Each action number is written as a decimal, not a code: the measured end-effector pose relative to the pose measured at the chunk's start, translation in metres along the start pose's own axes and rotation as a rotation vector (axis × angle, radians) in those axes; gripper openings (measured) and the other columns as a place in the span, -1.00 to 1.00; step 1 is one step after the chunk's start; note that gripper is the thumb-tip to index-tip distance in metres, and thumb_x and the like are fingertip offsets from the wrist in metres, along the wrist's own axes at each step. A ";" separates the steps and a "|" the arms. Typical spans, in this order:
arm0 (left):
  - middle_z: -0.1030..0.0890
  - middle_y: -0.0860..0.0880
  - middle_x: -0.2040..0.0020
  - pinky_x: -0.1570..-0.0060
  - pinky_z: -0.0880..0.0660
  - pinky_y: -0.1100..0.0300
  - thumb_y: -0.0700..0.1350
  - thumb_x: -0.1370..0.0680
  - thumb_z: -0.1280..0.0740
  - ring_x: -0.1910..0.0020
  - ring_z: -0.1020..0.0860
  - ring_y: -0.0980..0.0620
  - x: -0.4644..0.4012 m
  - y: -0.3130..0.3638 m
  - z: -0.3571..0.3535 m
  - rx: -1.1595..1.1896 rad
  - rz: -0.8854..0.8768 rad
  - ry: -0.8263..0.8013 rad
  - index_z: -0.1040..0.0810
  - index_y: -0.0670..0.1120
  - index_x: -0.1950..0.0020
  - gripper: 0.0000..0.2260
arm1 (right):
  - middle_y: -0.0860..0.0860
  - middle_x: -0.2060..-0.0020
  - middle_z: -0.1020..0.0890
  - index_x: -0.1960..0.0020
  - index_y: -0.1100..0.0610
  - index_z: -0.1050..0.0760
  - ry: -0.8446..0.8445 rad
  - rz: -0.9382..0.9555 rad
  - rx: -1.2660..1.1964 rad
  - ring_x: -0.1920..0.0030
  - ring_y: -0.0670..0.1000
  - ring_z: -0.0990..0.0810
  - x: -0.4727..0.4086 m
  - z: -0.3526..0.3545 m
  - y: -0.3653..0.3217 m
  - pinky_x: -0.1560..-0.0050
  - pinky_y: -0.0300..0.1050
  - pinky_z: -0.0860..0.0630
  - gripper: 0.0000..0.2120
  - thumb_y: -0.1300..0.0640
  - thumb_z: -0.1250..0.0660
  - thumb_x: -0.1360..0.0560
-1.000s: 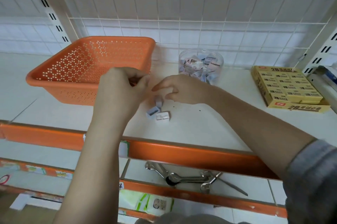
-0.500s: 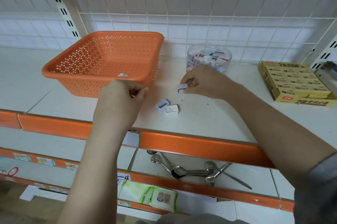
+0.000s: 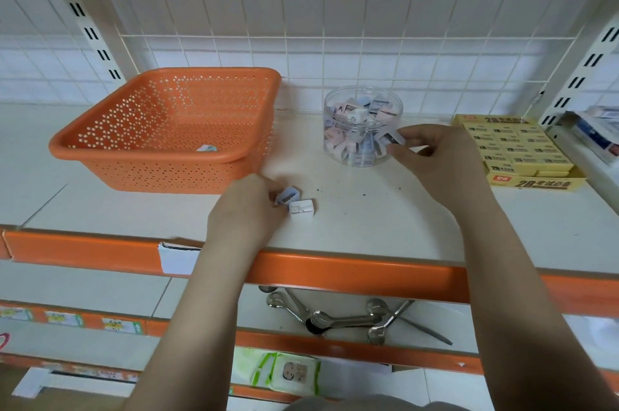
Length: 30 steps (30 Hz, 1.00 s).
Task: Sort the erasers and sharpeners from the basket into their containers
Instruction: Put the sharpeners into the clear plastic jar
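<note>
right now your left hand (image 3: pixel 246 209) is curling its fingers (image 3: pixel 268 191) against a pale blue sharpener (image 3: pixel 287 195) lying on the white shelf (image 3: pixel 368 219), just in front of the orange basket (image 3: pixel 167 129); the fingertips are touching its left end, though whether they are actually pinching it is something i cannot tell. a white sharpener (image 3: pixel 302 207) is sitting right beside the blue one, touching it or nearly so, and no finger is on it.

your right hand (image 3: pixel 438 159) is holding a small pale sharpener (image 3: pixel 394 137) between thumb and forefinger, up against the right side of the clear round jar (image 3: pixel 363 126), near its rim. the jar is standing open on the shelf to the right of the basket, and it is filled well up with small pink, blue and white pieces.

the basket is sitting at the back left of the shelf, and one small white piece with a label (image 3: pixel 207 148) is lying in its near right part. the yellow eraser box (image 3: pixel 516 151) is standing at the far right, packed with yellow-sleeved erasers in rows, well apart from both hands. some dark crumbs are lying on the shelf between the jar and the loose sharpeners.

on the lower shelf, metal spoons (image 3: pixel 338 318) are lying in a loose heap.
</note>
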<state>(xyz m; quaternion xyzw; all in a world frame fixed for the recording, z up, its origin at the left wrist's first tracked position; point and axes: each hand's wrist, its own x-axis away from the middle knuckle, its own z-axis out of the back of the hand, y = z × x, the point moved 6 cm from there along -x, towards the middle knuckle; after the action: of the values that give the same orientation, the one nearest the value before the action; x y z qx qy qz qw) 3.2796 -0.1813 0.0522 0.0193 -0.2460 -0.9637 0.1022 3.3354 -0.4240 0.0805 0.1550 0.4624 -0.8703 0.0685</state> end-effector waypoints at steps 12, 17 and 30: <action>-0.68 -0.15 0.10 0.28 -0.46 0.21 -0.16 -0.43 -0.41 0.31 -0.54 -0.04 -0.041 0.078 0.031 0.189 -0.235 0.168 -0.69 -0.12 0.05 -0.86 | -0.09 0.19 -0.65 0.02 -0.04 -0.63 0.111 -0.059 -0.022 0.56 -0.20 -0.39 0.005 0.019 0.021 0.49 -0.43 -0.26 -0.90 0.08 -0.40 -0.48; -0.55 -0.12 0.35 0.39 -0.34 0.25 -0.16 -0.44 -0.39 0.41 -0.34 -0.03 -0.093 0.109 0.037 0.161 -0.236 0.167 -0.67 -0.07 0.13 -0.92 | -0.15 0.24 -0.62 0.04 -0.05 -0.62 0.109 -0.052 -0.052 0.56 -0.16 -0.38 0.005 0.023 0.022 0.50 -0.43 -0.26 -0.92 0.08 -0.41 -0.47; -0.62 -0.07 -0.12 0.17 -0.38 0.26 -0.18 -0.51 -0.35 0.13 -0.51 0.03 -0.102 0.101 0.029 0.129 -0.198 0.201 -0.59 -0.14 -0.20 -0.73 | -0.18 0.28 -0.60 0.05 -0.03 -0.52 0.117 -0.027 -0.051 0.34 -0.29 -0.54 -0.042 0.023 0.008 0.39 -0.42 -0.36 -0.86 -0.01 -0.43 -0.44</action>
<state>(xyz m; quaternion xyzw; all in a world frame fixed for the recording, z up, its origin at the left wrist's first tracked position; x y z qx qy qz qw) 3.3953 -0.2329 0.1248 0.1463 -0.2926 -0.9445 0.0295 3.3725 -0.4484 0.0999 0.1979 0.4898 -0.8484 0.0336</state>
